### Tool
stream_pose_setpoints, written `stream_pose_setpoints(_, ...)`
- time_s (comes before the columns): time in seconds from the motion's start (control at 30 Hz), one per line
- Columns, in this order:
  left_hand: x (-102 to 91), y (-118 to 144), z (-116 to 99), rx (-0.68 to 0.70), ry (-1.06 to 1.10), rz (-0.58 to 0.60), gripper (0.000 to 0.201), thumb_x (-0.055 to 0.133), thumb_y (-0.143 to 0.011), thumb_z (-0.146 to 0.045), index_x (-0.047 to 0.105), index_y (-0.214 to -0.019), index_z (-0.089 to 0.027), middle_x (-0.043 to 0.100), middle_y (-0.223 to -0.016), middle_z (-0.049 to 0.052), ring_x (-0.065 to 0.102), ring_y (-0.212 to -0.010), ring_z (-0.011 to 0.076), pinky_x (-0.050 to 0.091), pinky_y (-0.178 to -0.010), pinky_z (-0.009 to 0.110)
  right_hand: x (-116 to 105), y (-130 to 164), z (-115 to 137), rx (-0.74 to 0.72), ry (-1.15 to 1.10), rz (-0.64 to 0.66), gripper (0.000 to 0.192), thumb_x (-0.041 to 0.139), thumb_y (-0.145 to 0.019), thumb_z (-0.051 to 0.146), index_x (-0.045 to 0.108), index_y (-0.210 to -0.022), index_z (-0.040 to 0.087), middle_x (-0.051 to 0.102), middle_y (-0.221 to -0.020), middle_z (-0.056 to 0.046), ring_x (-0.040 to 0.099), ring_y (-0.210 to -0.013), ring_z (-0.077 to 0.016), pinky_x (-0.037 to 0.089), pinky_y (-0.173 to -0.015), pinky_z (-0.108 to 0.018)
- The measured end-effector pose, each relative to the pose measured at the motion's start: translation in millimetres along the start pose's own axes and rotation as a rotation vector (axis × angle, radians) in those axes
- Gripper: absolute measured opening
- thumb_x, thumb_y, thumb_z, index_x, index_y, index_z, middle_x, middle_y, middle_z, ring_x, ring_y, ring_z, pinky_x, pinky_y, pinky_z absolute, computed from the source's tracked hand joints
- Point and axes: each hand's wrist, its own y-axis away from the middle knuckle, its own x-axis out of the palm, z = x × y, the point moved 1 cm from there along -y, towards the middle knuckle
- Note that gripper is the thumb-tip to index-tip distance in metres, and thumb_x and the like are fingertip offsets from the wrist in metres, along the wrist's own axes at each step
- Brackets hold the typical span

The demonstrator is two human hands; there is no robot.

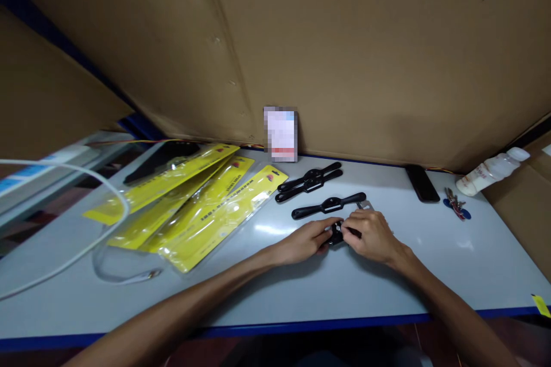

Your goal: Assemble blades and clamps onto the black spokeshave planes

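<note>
Near the front middle of the table, a black spokeshave point(336, 234) is between my two hands, mostly covered by the fingers. My left hand point(303, 242) is closed on its left side. My right hand point(371, 235) has its fingers curled and pressed at the middle of the tool, beside a small silvery part. Just beyond them lies another black spokeshave point(331, 205), with a small metal piece point(365, 205) by its right end, partly behind my right hand. Two more spokeshaves, one nearly against the other, lie farther back.
Several yellow blister packs point(215, 218) overlap on the left, near a white cable point(124, 206). A blurred-out card point(282, 135) leans on the cardboard wall point(365, 57). To the right are a black phone point(422, 183), keys point(456, 204) and a tilted plastic bottle point(491, 173).
</note>
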Motion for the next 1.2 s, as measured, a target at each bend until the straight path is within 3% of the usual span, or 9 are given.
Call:
stream_pose_setpoints(0.13,-0.9,-0.2,-1.9,0.001,-0.030,0.015,0.038,0.038,-0.097,-0.035,0.058,-0.122,-0.014,0.045,-0.063,-0.005,0.041,-0.059,0.0135,0.035,-0.058,0.025,-3.7,-1.6,0.0,0.014,-0.180,0.035,0.023,0.057,-0.091,0.013,0.073,-0.075,0.018,0.069,-0.069,0.000,0.058,-0.063,-0.0113,0.041,-0.064,-0.023)
stream_pose_setpoints(0.23,-1.2,0.4,-3.4,0.002,-0.034,0.012,0.037,0.039,-0.097,-0.034,0.060,-0.119,-0.014,0.045,-0.063,-0.005,0.041,-0.059,0.0134,0.035,-0.059,0.025,-8.5,-2.0,-3.2,0.075,-0.311,-0.009,0.021,0.057,-0.094,0.018,0.076,-0.085,0.019,0.072,-0.075,-0.001,0.060,-0.065,-0.0121,0.043,-0.066,-0.025)
stream_pose_setpoints(0.43,-1.6,1.7,-5.6,0.009,-0.035,0.018,0.036,0.037,-0.097,-0.033,0.059,-0.119,-0.014,0.044,-0.062,-0.005,0.040,-0.058,0.0135,0.035,-0.058,0.025,-9.5,0.4,-6.0,0.017,-0.148,0.073,0.020,0.065,-0.092,0.023,0.072,-0.111,0.022,0.073,-0.088,-0.003,0.064,-0.077,-0.0162,0.045,-0.074,-0.029)
stream_pose_setpoints(0.57,-1.8,1.8,-6.1,0.014,-0.054,0.024,0.037,0.037,-0.097,-0.031,0.058,-0.121,-0.013,0.044,-0.061,-0.006,0.038,-0.056,0.0134,0.033,-0.057,0.025,-5.9,0.8,-2.9,-0.004,-0.034,0.102,0.013,0.061,-0.097,0.027,0.069,-0.104,0.021,0.072,-0.091,-0.004,0.063,-0.082,-0.0182,0.043,-0.074,-0.030)
stream_pose_setpoints(0.7,-1.9,1.6,-4.9,0.031,-0.042,0.017,0.034,0.039,-0.097,-0.032,0.059,-0.119,-0.014,0.044,-0.060,-0.006,0.038,-0.056,0.0133,0.033,-0.056,0.024,-1.6,0.7,2.7,-0.018,0.094,0.137,0.017,0.055,-0.101,0.030,0.065,-0.096,0.017,0.068,-0.090,-0.006,0.060,-0.083,-0.0201,0.041,-0.070,-0.030)
stream_pose_setpoints(0.87,-3.7,2.2,-3.6,0.042,-0.018,0.046,0.036,0.041,-0.098,-0.035,0.059,-0.121,-0.014,0.044,-0.062,-0.006,0.037,-0.057,0.0123,0.033,-0.056,0.024,-4.3,-0.5,6.7,-0.038,0.181,0.062,0.023,0.054,-0.100,0.034,0.064,-0.090,0.017,0.066,-0.090,-0.008,0.057,-0.087,-0.0231,0.042,-0.073,-0.033)
stream_pose_setpoints(0.97,-5.9,6.7,-5.1,0.020,0.040,0.082,0.051,0.043,-0.098,-0.041,0.046,-0.141,-0.014,0.043,-0.063,-0.006,0.038,-0.057,0.0121,0.033,-0.055,0.024,-7.3,-1.3,1.3,0.012,0.174,-0.012,0.030,0.050,-0.102,0.037,0.066,-0.090,0.016,0.068,-0.090,-0.009,0.058,-0.085,-0.0227,0.043,-0.076,-0.034)
stream_pose_setpoints(1.13,-9.2,16.9,-10.8,-0.131,0.139,0.124,0.076,0.048,-0.094,-0.055,0.026,-0.156,-0.018,0.047,-0.062,-0.006,0.035,-0.050,0.0105,0.028,-0.047,0.022,1.5,-0.6,-9.3,0.162,0.197,0.155,0.049,0.044,-0.105,0.038,0.070,-0.068,0.018,0.071,-0.071,-0.006,0.061,-0.062,-0.0175,0.034,-0.059,-0.030)
stream_pose_setpoints(1.2,-12.2,17.8,-14.6,-0.154,0.174,0.107,0.079,0.045,-0.094,-0.062,0.024,-0.157,-0.020,0.051,-0.061,-0.006,0.035,-0.046,0.0099,0.028,-0.044,0.022,2.0,-1.8,-13.7,0.219,0.197,0.152,0.051,0.046,-0.104,0.041,0.070,-0.064,0.020,0.072,-0.068,-0.006,0.062,-0.060,-0.0171,0.031,-0.058,-0.030)
